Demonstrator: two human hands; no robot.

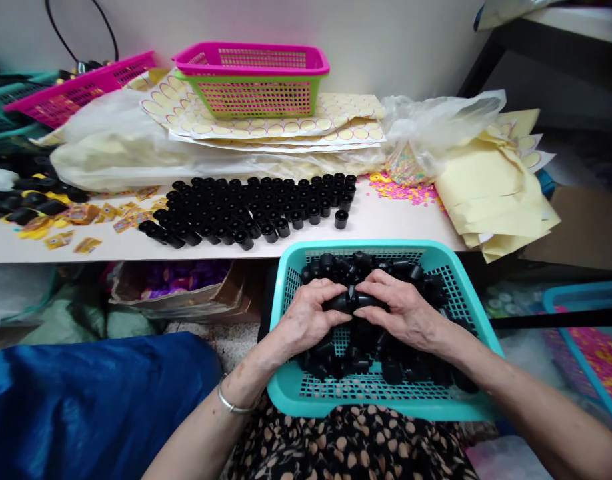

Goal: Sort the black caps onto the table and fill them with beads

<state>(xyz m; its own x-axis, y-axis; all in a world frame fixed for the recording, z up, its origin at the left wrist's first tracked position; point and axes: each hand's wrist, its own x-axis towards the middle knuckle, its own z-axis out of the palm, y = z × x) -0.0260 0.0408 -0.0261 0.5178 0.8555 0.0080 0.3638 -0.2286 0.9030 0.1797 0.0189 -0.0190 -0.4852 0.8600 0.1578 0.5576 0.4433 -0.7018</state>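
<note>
Nearest the camera: patterned dress point(356, 447) across the lap, a blue cloth point(96, 393) to the left, a metal bangle point(229, 402) on the left wrist.

On the lap sits a teal basket point(286, 393) holding a loose pile point(366, 360) of short black plastic parts. Both hands work above the pile's middle. The left hand point(309, 319) and right hand point(403, 312) are each curled narrow, fingertips pinched onto the black tubes point(353, 301), which appear to be two pieces butted end to end. Their long axis runs left to right, level, across the basket. The joint lies midway between the hands, so neither hand is nearer; each grips its own end, thumbs on the near side.

Farther off, a table point(136, 248) carries upright black caps point(256, 203) in close rows, well apart from the hands. To the right lie coloured scraps point(406, 190) and yellow paper point(491, 193). Farthest, a pink and green basket point(253, 80) rests on sticker sheets point(286, 127)
</note>
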